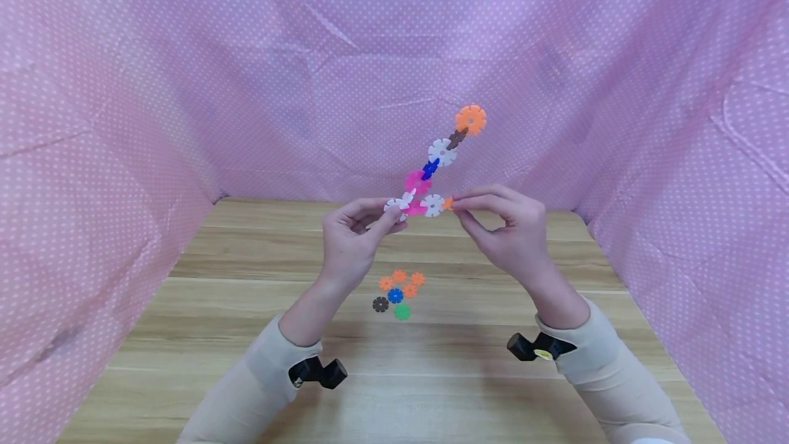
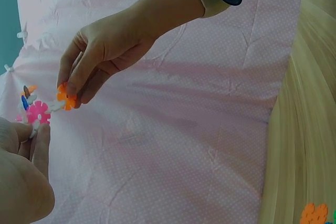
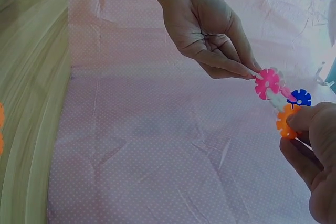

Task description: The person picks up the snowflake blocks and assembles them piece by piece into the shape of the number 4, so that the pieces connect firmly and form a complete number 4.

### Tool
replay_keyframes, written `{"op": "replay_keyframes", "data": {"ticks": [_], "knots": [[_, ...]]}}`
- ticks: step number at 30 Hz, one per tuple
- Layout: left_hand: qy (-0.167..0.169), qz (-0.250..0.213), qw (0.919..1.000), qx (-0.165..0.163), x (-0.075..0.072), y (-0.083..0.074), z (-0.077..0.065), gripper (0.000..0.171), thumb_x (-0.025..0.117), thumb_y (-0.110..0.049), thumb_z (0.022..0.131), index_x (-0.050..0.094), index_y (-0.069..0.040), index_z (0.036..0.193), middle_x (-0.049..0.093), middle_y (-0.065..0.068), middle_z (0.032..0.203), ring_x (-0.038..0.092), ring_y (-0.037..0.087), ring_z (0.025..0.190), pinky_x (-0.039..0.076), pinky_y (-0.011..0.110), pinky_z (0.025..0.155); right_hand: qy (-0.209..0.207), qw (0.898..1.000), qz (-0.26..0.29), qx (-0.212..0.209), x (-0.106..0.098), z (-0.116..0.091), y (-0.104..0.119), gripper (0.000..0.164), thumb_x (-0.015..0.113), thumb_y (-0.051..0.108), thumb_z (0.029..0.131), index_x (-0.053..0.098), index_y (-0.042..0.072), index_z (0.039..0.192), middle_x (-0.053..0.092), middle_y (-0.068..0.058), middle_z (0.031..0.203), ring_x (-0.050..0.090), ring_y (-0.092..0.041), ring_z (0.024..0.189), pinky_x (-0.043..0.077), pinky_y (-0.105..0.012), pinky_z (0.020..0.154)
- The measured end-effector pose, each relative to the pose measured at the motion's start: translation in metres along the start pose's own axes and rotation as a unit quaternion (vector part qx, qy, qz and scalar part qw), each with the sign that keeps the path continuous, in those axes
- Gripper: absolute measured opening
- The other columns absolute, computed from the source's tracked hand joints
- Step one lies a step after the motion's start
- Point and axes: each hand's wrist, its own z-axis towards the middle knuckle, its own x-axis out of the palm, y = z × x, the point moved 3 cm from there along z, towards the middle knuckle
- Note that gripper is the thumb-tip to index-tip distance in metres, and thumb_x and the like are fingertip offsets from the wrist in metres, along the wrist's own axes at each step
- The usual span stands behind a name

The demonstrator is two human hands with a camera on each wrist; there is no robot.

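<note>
The left hand (image 1: 348,242) is pinching a white disc (image 1: 393,207) and the right hand (image 1: 514,225) an orange disc (image 1: 448,204), holding the joined chain (image 1: 416,181) above the table (image 1: 234,279), while seven loose discs (image 1: 402,312) are lying unattached.

left grip (image 1: 351,238): raised, pinching | right grip (image 1: 511,228): raised, pinching | forearms (image 1: 246,382): slanting upward and inward

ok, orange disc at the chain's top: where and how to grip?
Pinch the orange disc by its free rim, across both faces, likely best from the upper right in the head view: it's flat and joins the brown disc at its lower left.
</note>
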Motion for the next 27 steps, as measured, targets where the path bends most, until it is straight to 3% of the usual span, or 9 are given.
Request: {"op": "replay_keyframes", "data": {"ticks": [6, 10, 14, 20, 25, 27], "knots": [[0.002, 0.006, 1.0, -0.002, 0.0004, -0.0005, -0.0012, 0.02, 0.069, 0.016, 0.093, 0.064, 0.027, 0.109, 0.082, -0.006, 0.093, 0.08, 0.009, 0.081, 0.07, 0.035, 0.078, 0.006, 1.0, 0.019, -0.02, -0.0021, 0.0004, 0.0014, 0.015, 0.086, -0.008, 0.081, 0.085, 0.004, 0.089, 0.082, -0.013, 0.091, 0.079, -0.021, 0.085, 0.061, -0.011, 0.088], [0.0, 0.007, 1.0, -0.006, 0.0008, -0.0009, -0.0018, 0.02, 0.069, 0.016, 0.093, 0.064, 0.027, 0.108, 0.081, -0.007, 0.091, 0.08, 0.009, 0.08, 0.07, 0.035, 0.077, 0.008, 0.999, 0.032, -0.034, -0.0036, 0.0005, 0.0015, 0.012, 0.086, -0.007, 0.082, 0.085, 0.004, 0.088, 0.082, -0.014, 0.09, 0.08, -0.016, 0.086, 0.061, -0.01, 0.085], [-0.002, 0.019, 0.9998, -0.004, 0.0008, -0.0013, -0.0021, 0.018, 0.069, 0.016, 0.093, 0.066, 0.026, 0.107, 0.081, -0.007, 0.089, 0.079, 0.009, 0.08, 0.07, 0.035, 0.077, 0.014, 0.998, 0.02, -0.052, -0.0046, -0.0013, 0.0021, 0.02, 0.087, -0.011, 0.076, 0.085, 0.004, 0.088, 0.082, -0.014, 0.088, 0.08, -0.011, 0.087, 0.061, -0.009, 0.086], [-0.003, 0.037, 0.9993, -0.011, 0.0002, -0.0005, -0.0029, 0.018, 0.071, 0.014, 0.092, 0.069, 0.023, 0.108, 0.081, -0.009, 0.089, 0.08, 0.009, 0.079, 0.07, 0.035, 0.077, 0.017, 0.999, 0.011, -0.05, -0.0043, -0.006, 0.0027, 0.029, 0.087, -0.016, 0.072, 0.085, 0.006, 0.089, 0.082, -0.012, 0.087, 0.079, -0.017, 0.082, 0.059, -0.006, 0.083], [0.002, 0.035, 0.9992, -0.018, 0.0019, -0.0007, -0.0033, 0.018, 0.072, 0.014, 0.092, 0.069, 0.023, 0.108, 0.081, -0.008, 0.089, 0.08, 0.01, 0.079, 0.07, 0.037, 0.078, 0.015, 0.999, 0.012, -0.051, -0.0047, -0.0081, 0.0023, 0.004, 0.085, 0.002, 0.088, 0.085, 0.006, 0.088, 0.082, -0.012, 0.086, 0.079, -0.018, 0.079, 0.06, -0.008, 0.084], [0.003, 0.031, 0.9993, -0.019, 0.0028, -0.0007, -0.0036, 0.018, 0.071, 0.015, 0.092, 0.069, 0.023, 0.108, 0.081, -0.008, 0.089, 0.08, 0.01, 0.079, 0.07, 0.037, 0.078, 0.015, 0.998, 0.003, -0.058, -0.0049, -0.0079, 0.0025, 0.008, 0.083, 0.011, 0.093, 0.085, 0.006, 0.088, 0.082, -0.011, 0.085, 0.079, -0.018, 0.078, 0.06, -0.008, 0.083]]}}
